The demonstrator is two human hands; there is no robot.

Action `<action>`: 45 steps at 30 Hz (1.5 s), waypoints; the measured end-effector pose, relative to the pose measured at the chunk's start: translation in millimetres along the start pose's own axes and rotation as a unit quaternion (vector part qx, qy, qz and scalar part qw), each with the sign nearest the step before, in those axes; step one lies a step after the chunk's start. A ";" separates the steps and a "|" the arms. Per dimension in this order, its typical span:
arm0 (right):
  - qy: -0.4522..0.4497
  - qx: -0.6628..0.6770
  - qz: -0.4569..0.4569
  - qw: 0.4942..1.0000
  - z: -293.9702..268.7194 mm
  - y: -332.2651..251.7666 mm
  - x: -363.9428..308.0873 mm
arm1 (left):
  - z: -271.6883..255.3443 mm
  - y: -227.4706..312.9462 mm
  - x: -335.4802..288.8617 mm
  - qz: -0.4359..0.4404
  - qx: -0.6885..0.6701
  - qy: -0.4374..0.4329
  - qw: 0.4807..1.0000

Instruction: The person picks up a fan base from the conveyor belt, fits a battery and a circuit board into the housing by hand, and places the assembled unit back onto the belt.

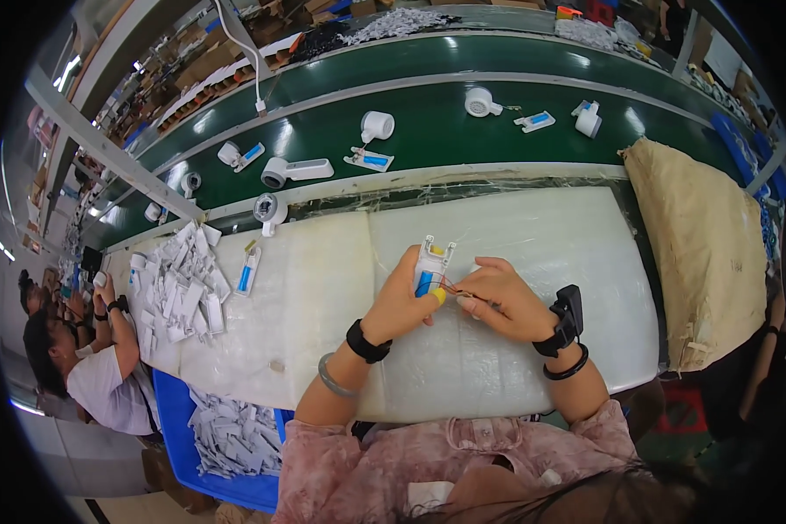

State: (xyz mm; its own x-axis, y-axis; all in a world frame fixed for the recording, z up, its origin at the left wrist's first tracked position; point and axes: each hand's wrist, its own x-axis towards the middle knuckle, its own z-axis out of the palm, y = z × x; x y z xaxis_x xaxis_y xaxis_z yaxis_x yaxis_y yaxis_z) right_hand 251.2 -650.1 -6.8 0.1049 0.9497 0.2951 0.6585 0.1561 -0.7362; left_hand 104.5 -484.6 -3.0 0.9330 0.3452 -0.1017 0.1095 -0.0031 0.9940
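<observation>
The person's left hand (pixel 396 303) grips a white case (pixel 429 260) holding a blue battery (pixel 424 284); the right hand (pixel 508 303) pinches its thin wires (pixel 449 286) over a pale table (pixel 498 380).

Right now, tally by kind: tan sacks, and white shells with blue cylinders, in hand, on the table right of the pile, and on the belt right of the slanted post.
Shell in the left hand: 1
Table shell: 1
Belt shells: 3
Tan sack: 1
Total: 6
</observation>
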 end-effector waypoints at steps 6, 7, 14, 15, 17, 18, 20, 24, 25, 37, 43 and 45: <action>0.032 0.058 -0.034 0.997 1.0 -0.5 -2.5 | -0.3 14.1 -7.0 -0.025 -0.203 -0.049 0.978; 0.017 0.050 -0.049 0.997 -0.4 -2.5 -1.8 | 1.0 9.7 -7.6 -0.023 -0.204 -0.054 0.977; 0.127 -0.120 0.032 0.984 11.6 -12.0 -1.6 | 14.2 -2.0 -12.7 0.109 0.104 0.036 0.988; 0.126 -0.119 0.032 0.984 12.9 -9.1 -1.9 | 15.5 -3.4 -12.1 0.094 0.103 0.047 0.989; 0.269 -0.157 0.023 0.950 14.1 -2.9 -2.3 | 19.6 -5.3 -9.9 0.069 0.054 0.038 0.995; 0.267 -0.154 0.023 0.951 13.1 -3.5 -2.0 | 21.4 -5.7 -8.9 0.046 0.004 0.027 0.999; 0.285 -0.127 0.037 0.949 10.7 -5.9 0.2 | 22.9 -5.2 -6.8 0.024 -0.027 0.024 0.999; 0.319 -0.115 0.025 0.940 17.4 -1.8 4.5 | 25.4 -4.9 -5.6 0.001 -0.112 0.010 0.994; 0.310 -0.120 -0.004 0.943 18.3 -1.8 4.5 | 25.8 -6.5 -5.6 0.000 -0.113 0.012 0.994; 0.286 -0.176 -0.120 0.934 19.2 -10.3 3.0 | 28.0 -9.6 -11.4 0.056 -0.097 -0.002 0.994; 0.299 -0.183 -0.126 0.928 18.7 -10.3 1.5 | 29.1 -7.4 -14.1 0.084 -0.022 -0.003 0.996; 0.299 -0.185 -0.128 0.927 18.3 -9.5 1.2 | 29.9 -10.3 -13.5 0.089 -0.025 -0.005 0.996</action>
State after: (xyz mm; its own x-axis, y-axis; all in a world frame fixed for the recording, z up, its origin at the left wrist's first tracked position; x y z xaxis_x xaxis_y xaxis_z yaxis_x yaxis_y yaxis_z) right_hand 231.3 -645.4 -10.6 0.2315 0.5564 0.7980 0.9177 0.1473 -0.3689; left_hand 101.0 -517.3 -13.1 0.9392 0.3346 0.0767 -0.0752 -0.0174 0.9970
